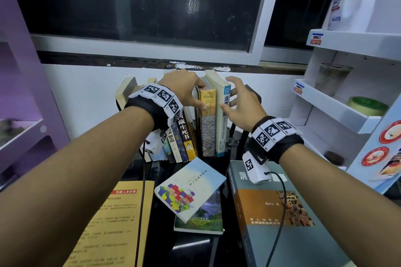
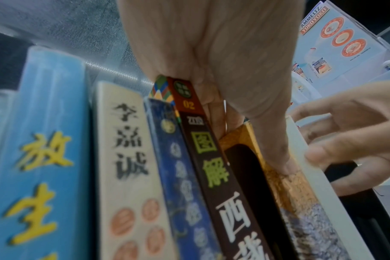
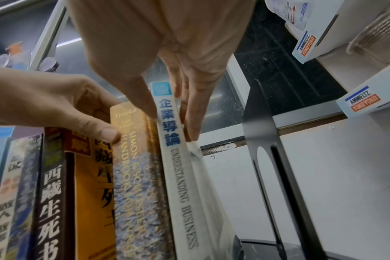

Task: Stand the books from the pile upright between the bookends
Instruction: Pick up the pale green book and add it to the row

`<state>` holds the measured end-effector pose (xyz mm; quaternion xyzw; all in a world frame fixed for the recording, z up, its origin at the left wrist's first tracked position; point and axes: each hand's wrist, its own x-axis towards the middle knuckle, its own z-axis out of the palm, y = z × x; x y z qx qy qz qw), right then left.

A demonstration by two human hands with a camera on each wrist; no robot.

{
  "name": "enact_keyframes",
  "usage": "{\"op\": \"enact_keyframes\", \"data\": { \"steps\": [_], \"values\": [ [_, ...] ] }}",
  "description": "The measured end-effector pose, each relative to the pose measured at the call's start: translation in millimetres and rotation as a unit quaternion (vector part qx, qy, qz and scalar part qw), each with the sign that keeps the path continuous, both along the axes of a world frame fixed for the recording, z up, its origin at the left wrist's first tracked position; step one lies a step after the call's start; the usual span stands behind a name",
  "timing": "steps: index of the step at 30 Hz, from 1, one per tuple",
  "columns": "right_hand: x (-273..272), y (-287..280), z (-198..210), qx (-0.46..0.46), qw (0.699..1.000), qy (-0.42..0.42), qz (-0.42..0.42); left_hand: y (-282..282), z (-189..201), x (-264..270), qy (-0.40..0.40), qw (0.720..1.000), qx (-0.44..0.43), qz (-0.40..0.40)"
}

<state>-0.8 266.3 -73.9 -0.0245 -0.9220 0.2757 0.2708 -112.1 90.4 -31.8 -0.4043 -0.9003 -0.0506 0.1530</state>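
A row of upright books stands on the black table (image 1: 191, 249) by the wall. My left hand (image 1: 184, 91) reaches over the top of the yellow Troyka book (image 1: 207, 123); its fingers curl behind the book and the thumb (image 2: 285, 167) presses the spine. My right hand (image 1: 236, 102) is at the white Understanding Business book (image 3: 180, 184), the last in the row, with the thumb by its spine and straight fingers (image 3: 190, 123) lying on its right cover. The black right bookend (image 3: 263, 140) stands apart from that book. Flat on the table lie a light blue book (image 1: 191, 186), a grey book (image 1: 271, 212) and a yellow one (image 1: 112, 223).
A white shelf unit (image 1: 338, 102) with a jar and a green tin stands close on the right. A purple shelf (image 1: 21, 128) is on the left. A green book (image 1: 201, 219) lies under the light blue one. The window and white wall are behind the row.
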Motion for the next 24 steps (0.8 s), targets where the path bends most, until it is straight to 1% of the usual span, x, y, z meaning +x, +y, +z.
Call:
{"op": "enact_keyframes", "data": {
  "steps": [2, 4, 16, 24],
  "values": [
    [1, 4, -3, 0.024, 0.998, -0.035, 0.036, 0, 0, 0, 0.003, 1.000, -0.004, 0.006],
    [1, 7, -7, 0.043, 0.997, -0.048, 0.049, 0, 0, 1, 0.003, 1.000, -0.006, 0.008],
    [-10, -1, -9, 0.091, 0.995, -0.033, 0.023, -3, 2, 4, 0.005, 1.000, -0.004, -0.013],
    [-5, -2, -5, 0.116, 0.992, -0.047, 0.014, -3, 2, 6, 0.005, 1.000, -0.002, -0.018]
  ]
}}
